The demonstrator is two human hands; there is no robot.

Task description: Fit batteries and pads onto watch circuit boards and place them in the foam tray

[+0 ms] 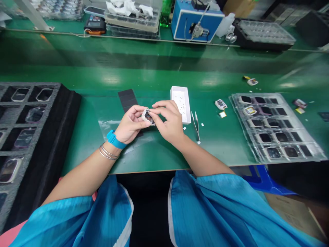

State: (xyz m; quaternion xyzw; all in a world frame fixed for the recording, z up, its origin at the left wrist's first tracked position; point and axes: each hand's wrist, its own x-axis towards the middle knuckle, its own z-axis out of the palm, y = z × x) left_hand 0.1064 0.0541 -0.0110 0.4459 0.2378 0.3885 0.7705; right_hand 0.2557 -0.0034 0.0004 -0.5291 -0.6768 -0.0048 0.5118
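My left hand [133, 124] grips a small opened smartwatch case [147, 117] by its pale rim, with dark inner parts showing. Over its right side, my right hand [168, 120] has thumb and forefinger pinched at the inside of the case; whatever tiny part may be between those fingertips is hidden. Just beyond my right hand lies a white box [183, 103] with small dark bits in it. Tweezers [196, 126] rest on the green bench to its right. Behind my left hand is a black folded sheet [128, 98], and a clear plastic bag [108, 125] lies partly under my hands.
A black foam tray [67, 113] with watch cases stands at left. Stacked clear trays [279, 128] with watch parts lie at right, near another opened watch case [220, 104]. Along the back shelf are a blue box-shaped device [180, 25] and plastic trays [133, 20].
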